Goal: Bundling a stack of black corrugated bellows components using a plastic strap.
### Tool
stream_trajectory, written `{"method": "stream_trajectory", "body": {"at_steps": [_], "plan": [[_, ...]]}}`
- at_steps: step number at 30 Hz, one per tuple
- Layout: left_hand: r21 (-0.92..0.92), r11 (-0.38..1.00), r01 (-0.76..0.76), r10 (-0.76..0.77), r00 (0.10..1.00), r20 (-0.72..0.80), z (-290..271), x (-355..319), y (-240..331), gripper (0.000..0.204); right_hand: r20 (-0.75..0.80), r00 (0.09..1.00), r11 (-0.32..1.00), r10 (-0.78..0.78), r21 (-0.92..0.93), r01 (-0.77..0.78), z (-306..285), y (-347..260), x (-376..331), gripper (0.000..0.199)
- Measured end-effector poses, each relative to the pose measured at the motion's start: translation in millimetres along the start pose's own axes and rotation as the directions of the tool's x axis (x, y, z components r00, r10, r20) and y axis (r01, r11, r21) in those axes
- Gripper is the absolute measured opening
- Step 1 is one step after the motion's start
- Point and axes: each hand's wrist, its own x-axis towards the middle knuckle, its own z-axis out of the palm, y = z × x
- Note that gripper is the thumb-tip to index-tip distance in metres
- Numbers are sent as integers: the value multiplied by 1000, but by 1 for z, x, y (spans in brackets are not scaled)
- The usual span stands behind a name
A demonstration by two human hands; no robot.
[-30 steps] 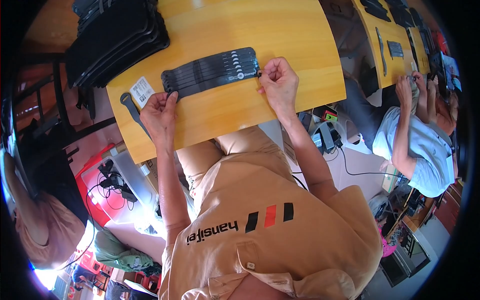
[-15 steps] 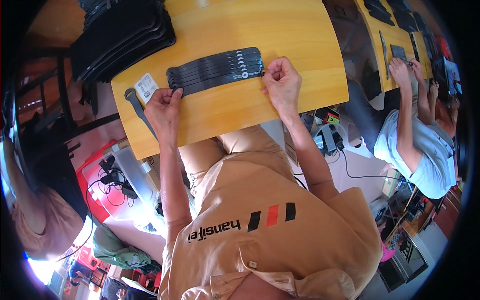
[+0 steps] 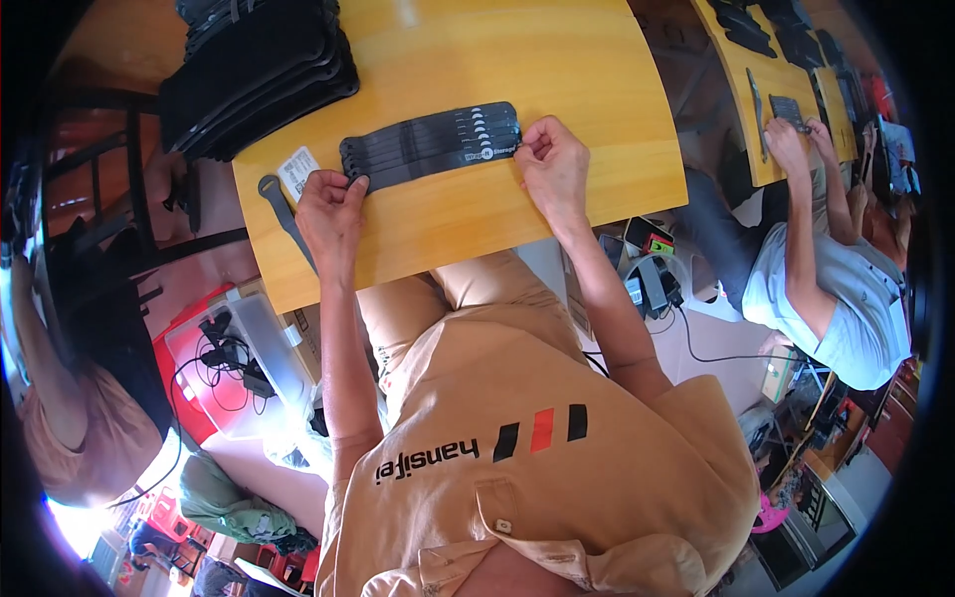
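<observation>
A row of overlapping black straps (image 3: 423,147) with white print near their right ends lies flat on the yellow wooden table (image 3: 477,224). My left hand (image 3: 331,209) pinches the lower left corner of the straps between thumb and forefinger. At their lower right end, my right hand (image 3: 553,167) has its fingers pinched on the strap's tip. Left of my left hand lies a single black strap (image 3: 284,214) with a slotted round end; part of it is hidden by that hand. Beside it, a white printed label (image 3: 297,171) rests on the table.
A tall stack of black straps (image 3: 264,85) fills the table's far left. Below on the left, a clear plastic bin (image 3: 224,373) holds tangled black cables. Over on the right, a co-worker in a light shirt (image 3: 826,298) works at another wooden table (image 3: 741,109).
The table with the stack and label has shifted slightly in view. Both hands still pinch the two ends of the strap row, which looks slightly narrower.
</observation>
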Motion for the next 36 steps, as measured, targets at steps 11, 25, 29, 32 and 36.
{"method": "stream_trajectory", "body": {"at_steps": [11,25,29,32,36], "plan": [[103,995,8,-8,1000,3,-3,4,0,19,55,993,980,-100,-166,108,-5,-1,8,5],[456,668,-588,600,788,137,27,-25,27,51,163,816,741,-555,-350,574,4,-30,-24,32],[553,430,-713,602,684,412,53,-19,5,74,426,735,566,-528,-468,679,21,-29,-29,56],[571,396,-719,573,679,458,54,-16,-3,81,516,740,549,-432,-500,669,21,-12,-30,61],[570,379,-729,580,667,467,54,-16,-2,82,511,734,529,-448,-510,678,22,-9,-29,63]]}}
